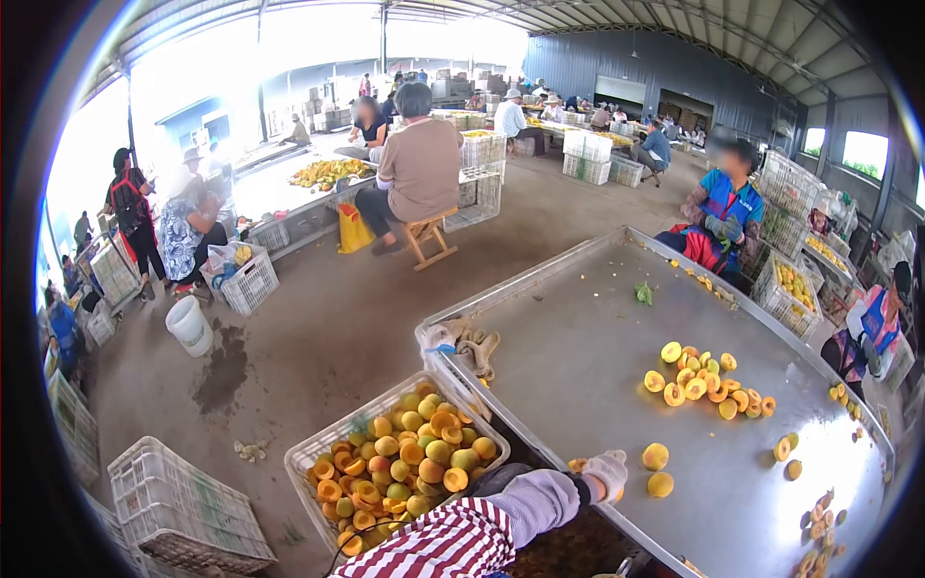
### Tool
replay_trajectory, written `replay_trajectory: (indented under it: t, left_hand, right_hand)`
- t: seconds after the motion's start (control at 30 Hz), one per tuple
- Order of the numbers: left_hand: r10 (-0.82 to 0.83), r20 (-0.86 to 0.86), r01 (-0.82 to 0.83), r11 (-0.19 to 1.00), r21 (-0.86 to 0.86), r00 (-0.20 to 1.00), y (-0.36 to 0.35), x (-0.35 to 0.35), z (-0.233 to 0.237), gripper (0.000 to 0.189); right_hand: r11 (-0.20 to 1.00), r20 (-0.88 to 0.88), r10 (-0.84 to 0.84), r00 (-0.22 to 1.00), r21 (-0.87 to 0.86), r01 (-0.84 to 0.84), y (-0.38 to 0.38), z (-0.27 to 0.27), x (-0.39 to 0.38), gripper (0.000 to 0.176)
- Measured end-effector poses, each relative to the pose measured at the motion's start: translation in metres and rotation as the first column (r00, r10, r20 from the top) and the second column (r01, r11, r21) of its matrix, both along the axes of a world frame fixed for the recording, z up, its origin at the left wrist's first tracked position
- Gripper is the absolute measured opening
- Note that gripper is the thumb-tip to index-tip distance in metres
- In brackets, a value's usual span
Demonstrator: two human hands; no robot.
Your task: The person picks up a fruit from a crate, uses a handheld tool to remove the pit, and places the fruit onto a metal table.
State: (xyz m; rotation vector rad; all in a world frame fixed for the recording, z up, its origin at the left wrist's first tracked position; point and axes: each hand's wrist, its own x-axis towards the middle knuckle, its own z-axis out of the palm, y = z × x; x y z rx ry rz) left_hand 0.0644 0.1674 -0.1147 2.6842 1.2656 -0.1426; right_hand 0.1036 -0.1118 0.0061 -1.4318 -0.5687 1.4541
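My left hand (607, 472), in a pale glove with a grey sleeve cover, is over the near edge of the metal table (540, 318). Its fingers are curled together; what they hold, if anything, is hidden. Two whole-looking yellow-orange fruits (655, 457) lie just right of it. Farther back on the tabletop is a group of halved fruits (696, 387), many with cut faces up. Left of my forearm, a white crate (301, 472) is full of whole and halved fruits (400, 453). My right hand is not in view.
Gloves (474, 349) lie on the table's left corner, and a green leaf (644, 293) farther back. A person (727, 217) sits beyond the far edge. Empty-looking crates (188, 501) and a white bucket (189, 326) stand on the floor at left. Other people work behind.
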Motion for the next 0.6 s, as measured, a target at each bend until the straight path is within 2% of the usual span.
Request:
replay_trajectory:
  t: [0.07, 0.1, 0.17, 0.2, 0.23, 0.27, 0.3, 0.33, 0.37, 0.4, 0.43, 0.47, 0.53, 0.57, 0.6]
  left_hand:
    - [-0.06, 0.134, 0.073, 0.993, -0.088, 0.989, 0.005, -0.021, 0.007, 0.044]
    - [0.035, 0.279, 0.001, 0.992, -0.128, 0.96, 0.002, -0.03, 0.005, 0.054]
    - [0.276, 0.548, -0.069, 0.927, -0.368, 0.79, 0.001, -0.044, 0.001, 0.056]
    - [0.355, 0.6, -0.079, 0.896, -0.437, 0.717, -0.005, -0.05, 0.022, 0.057]
    - [0.472, 0.704, -0.005, 0.832, -0.554, 0.532, -0.009, -0.052, 0.024, 0.061]
    - [0.58, 0.692, 0.122, 0.722, -0.681, 0.43, -0.005, -0.049, 0.001, 0.057]
    - [0.729, 0.597, 0.328, 0.504, -0.799, 0.334, -0.024, -0.06, 0.045, 0.044]
    - [0.81, 0.571, 0.549, 0.421, -0.722, 0.13, -0.039, -0.063, 0.068, 0.041]
    - [0.868, 0.469, 0.618, 0.279, -0.735, 0.166, -0.056, -0.078, 0.092, 0.037]
    - [0.854, 0.491, 0.698, 0.247, -0.673, 0.172, -0.063, -0.083, 0.095, 0.04]
    - [0.836, 0.515, 0.703, 0.251, -0.666, 0.189, -0.07, -0.086, 0.097, 0.046]
    - [0.856, 0.489, 0.689, 0.254, -0.679, 0.166, -0.082, -0.088, 0.105, 0.05]
    - [0.841, 0.52, 0.702, 0.281, -0.654, 0.148, -0.093, -0.089, 0.103, 0.053]
    - [0.847, 0.502, 0.7, 0.253, -0.667, 0.172, -0.1, -0.089, 0.1, 0.053]
    - [0.834, 0.54, 0.68, 0.332, -0.654, 0.113, -0.106, -0.088, 0.098, 0.058]
  right_hand:
    - [0.999, 0.058, 0.032, 0.998, 0.023, -0.034, 0.002, -0.001, -0.004, 0.021]
    - [1.0, 0.026, 0.015, 1.0, 0.015, -0.015, 0.003, 0.0, -0.007, 0.02]
    - [0.999, -0.01, -0.017, 1.0, 0.027, 0.017, 0.005, -0.01, -0.009, 0.019]
    - [0.998, -0.011, -0.011, 1.0, 0.066, 0.012, 0.006, -0.013, -0.01, 0.02]
    - [0.994, 0.006, 0.004, 1.0, 0.108, -0.005, 0.007, -0.013, -0.01, 0.021]
    - [0.994, 0.003, -0.002, 1.0, 0.111, 0.002, 0.009, -0.011, -0.012, 0.022]
    - [0.994, -0.013, -0.002, 1.0, 0.109, 0.004, 0.01, -0.007, -0.013, 0.023]
    - [0.987, 0.004, -0.025, 1.0, 0.159, 0.024, 0.014, 0.0, -0.019, 0.019]
    - [0.999, 0.069, -0.054, 0.996, 0.004, 0.054, 0.016, 0.015, -0.023, 0.018]
    - [1.0, 0.034, -0.001, 0.999, 0.015, 0.0, 0.012, -0.002, -0.012, 0.024]
    - [0.999, 0.048, -0.008, 0.999, 0.05, 0.005, 0.012, 0.0, -0.016, 0.023]
    - [1.0, 0.044, 0.017, 0.999, -0.021, -0.016, 0.013, 0.01, -0.014, 0.027]
    - [0.998, 0.183, 0.024, 0.983, 0.054, -0.034, 0.016, 0.005, -0.019, 0.024]
    - [0.999, 0.172, 0.006, 0.985, 0.036, -0.012, 0.017, 0.006, -0.019, 0.024]
    - [0.999, 0.249, 0.039, 0.968, 0.014, -0.044, 0.018, 0.01, -0.02, 0.028]
